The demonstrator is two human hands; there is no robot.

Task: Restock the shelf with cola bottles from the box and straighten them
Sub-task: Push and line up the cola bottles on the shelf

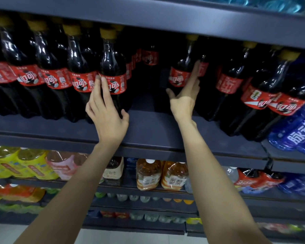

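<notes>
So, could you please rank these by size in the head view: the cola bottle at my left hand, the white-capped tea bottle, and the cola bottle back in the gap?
1. Front cola bottle at the left hand.
2. Tea bottle and back cola bottle look similar; the latter is farther and shadowed.

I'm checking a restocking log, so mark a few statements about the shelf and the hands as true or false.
1. The left hand touches a front-row cola bottle. True.
2. The right hand lifts a bottle off the shelf. False: its straight fingers rest against a right-side cola bottle on the shelf.
3. The front of the cola shelf is bare between the hands. True.
4. The cola caps are blue. False: the caps are yellow.
</notes>
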